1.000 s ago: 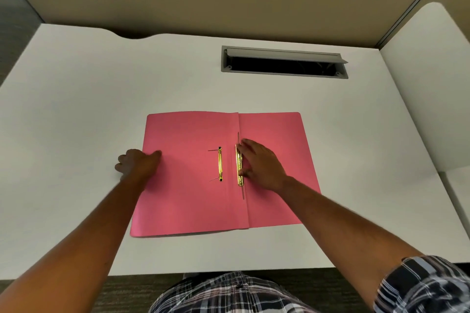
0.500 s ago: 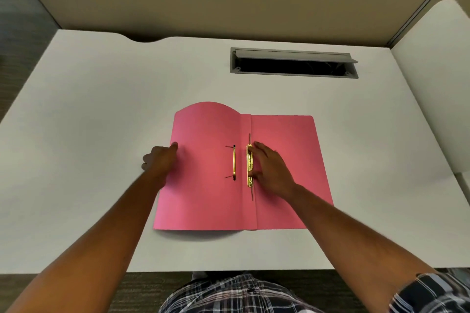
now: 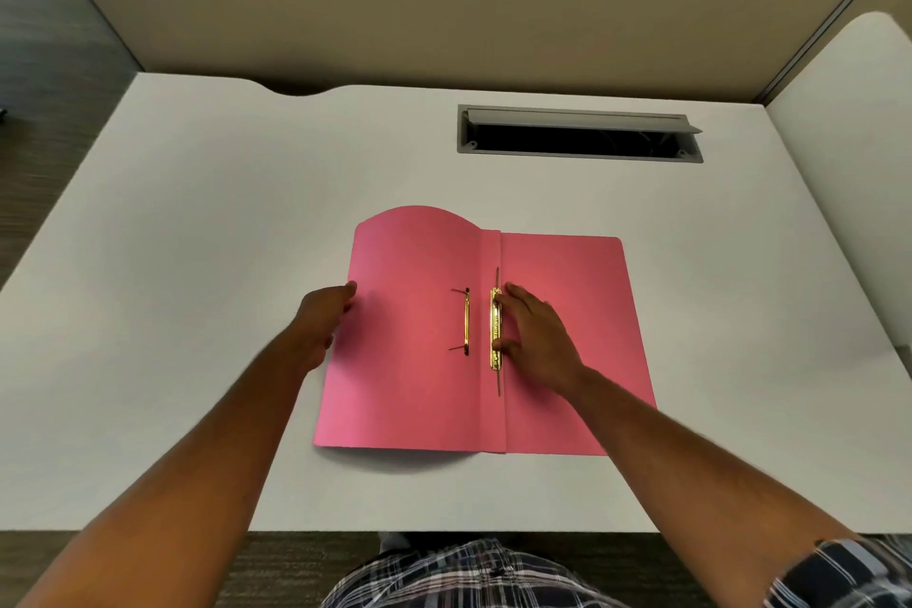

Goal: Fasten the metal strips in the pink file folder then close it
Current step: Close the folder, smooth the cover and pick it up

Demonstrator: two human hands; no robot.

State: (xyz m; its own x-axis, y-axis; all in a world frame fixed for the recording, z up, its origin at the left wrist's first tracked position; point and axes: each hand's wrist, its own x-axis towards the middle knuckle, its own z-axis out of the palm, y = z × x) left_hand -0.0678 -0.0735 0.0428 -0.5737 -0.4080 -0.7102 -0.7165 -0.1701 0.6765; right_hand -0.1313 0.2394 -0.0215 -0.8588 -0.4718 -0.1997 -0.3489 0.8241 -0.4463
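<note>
Since earlier, pink card file folder's (image 3: 409,360) left cover has lifted, pinched by my left hand (image 3: 323,311); right hand (image 3: 535,336) spread, pressing gold metal strips (image 3: 495,328). Fastening looks done; closing remains.

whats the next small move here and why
Probably swing the left cover further up and over toward the right. The left hand holds its outer edge and it already bows off the desk, while the right hand rests flat by the gold fastener bar and must slide clear first.
</note>
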